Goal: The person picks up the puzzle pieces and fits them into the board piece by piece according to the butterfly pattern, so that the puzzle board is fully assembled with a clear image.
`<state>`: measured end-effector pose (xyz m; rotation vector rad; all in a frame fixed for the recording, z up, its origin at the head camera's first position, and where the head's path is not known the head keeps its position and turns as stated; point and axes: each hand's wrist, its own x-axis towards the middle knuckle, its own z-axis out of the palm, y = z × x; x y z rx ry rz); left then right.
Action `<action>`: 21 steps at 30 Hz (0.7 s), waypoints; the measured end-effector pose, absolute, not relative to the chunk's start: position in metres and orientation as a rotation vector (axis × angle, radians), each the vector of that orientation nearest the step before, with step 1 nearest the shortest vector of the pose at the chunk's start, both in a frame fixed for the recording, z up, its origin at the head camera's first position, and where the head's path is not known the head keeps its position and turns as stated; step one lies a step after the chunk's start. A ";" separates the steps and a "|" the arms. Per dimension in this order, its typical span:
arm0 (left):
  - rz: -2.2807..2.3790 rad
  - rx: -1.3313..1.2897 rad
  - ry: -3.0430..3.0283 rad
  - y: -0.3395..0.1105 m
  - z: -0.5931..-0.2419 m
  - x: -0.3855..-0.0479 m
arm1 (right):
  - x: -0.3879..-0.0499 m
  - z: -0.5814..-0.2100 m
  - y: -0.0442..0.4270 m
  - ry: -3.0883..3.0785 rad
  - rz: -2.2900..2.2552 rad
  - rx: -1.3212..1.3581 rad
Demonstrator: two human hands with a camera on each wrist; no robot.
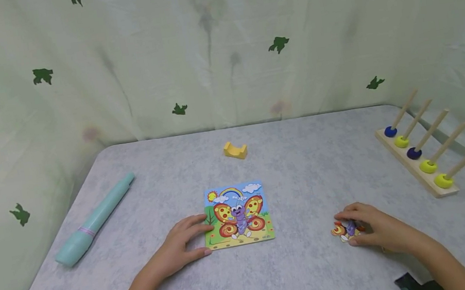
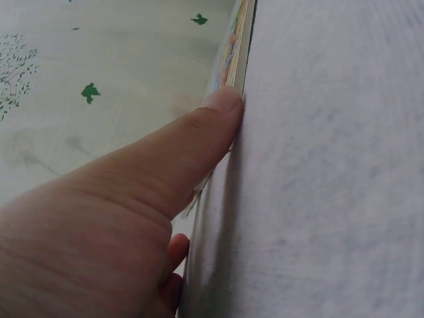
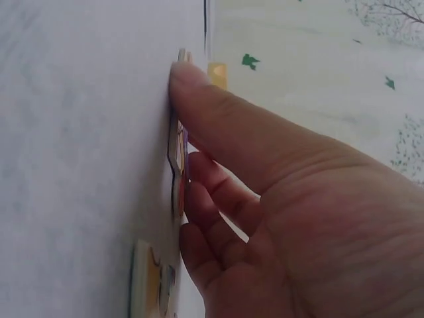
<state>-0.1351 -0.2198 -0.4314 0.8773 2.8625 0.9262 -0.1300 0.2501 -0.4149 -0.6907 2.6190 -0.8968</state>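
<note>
In the head view a square butterfly puzzle board (image 1: 238, 215) lies flat on the table. My left hand (image 1: 188, 241) rests at its left side, fingertips on that edge and thumb at the near corner. In the left wrist view the straight thumb (image 2: 199, 136) touches the board's edge (image 2: 240, 50). To the right, my right hand (image 1: 378, 228) pinches butterfly puzzle pieces (image 1: 344, 231) close to the tabletop, between thumb and fingers. In the right wrist view their thin edges (image 3: 176, 149) show; how many pieces there are cannot be told. Another piece (image 3: 142, 278) lies below the hand.
A yellow notched block (image 1: 235, 150) sits behind the board. At far left lies a long turquoise tube-shaped object (image 1: 96, 219). A wooden peg rack (image 1: 416, 167) with blue and yellow beads stands at right. Cloth (image 1: 222, 68) hangs behind the table.
</note>
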 end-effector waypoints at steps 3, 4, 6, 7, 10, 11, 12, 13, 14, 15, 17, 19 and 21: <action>0.931 0.871 2.858 -0.220 -0.431 -0.135 | -0.130 -0.415 0.248 2.632 -0.908 -0.680; 0.932 0.868 2.856 -0.219 -0.431 -0.135 | -0.130 -0.415 0.247 2.639 -0.912 -0.678; 0.931 0.863 2.853 -0.219 -0.430 -0.135 | -0.129 -0.415 0.246 2.654 -0.917 -0.682; 0.931 0.861 2.852 -0.219 -0.431 -0.135 | -0.128 -0.415 0.245 2.663 -0.911 -0.685; 0.927 0.856 2.850 -0.220 -0.431 -0.135 | -0.126 -0.414 0.244 2.682 -0.902 -0.688; 0.927 0.854 2.850 -0.220 -0.431 -0.135 | -0.126 -0.413 0.243 2.688 -0.897 -0.686; 0.927 0.854 2.849 -0.220 -0.432 -0.135 | -0.126 -0.412 0.242 2.691 -0.899 -0.677; 0.928 0.853 2.849 -0.220 -0.432 -0.135 | -0.126 -0.411 0.242 2.691 -0.914 -0.678; 0.927 0.850 2.848 -0.220 -0.432 -0.135 | -0.126 -0.410 0.241 2.688 -0.929 -0.681; 0.927 0.846 2.848 -0.220 -0.432 -0.134 | -0.126 -0.409 0.239 2.687 -0.941 -0.686; 0.921 0.838 2.851 -0.220 -0.432 -0.134 | -0.126 -0.407 0.237 2.683 -0.948 -0.676; 0.913 0.828 2.851 -0.220 -0.432 -0.135 | -0.126 -0.406 0.234 2.685 -0.934 -0.658; 0.904 0.822 2.852 -0.220 -0.433 -0.135 | -0.126 -0.406 0.232 2.699 -0.893 -0.614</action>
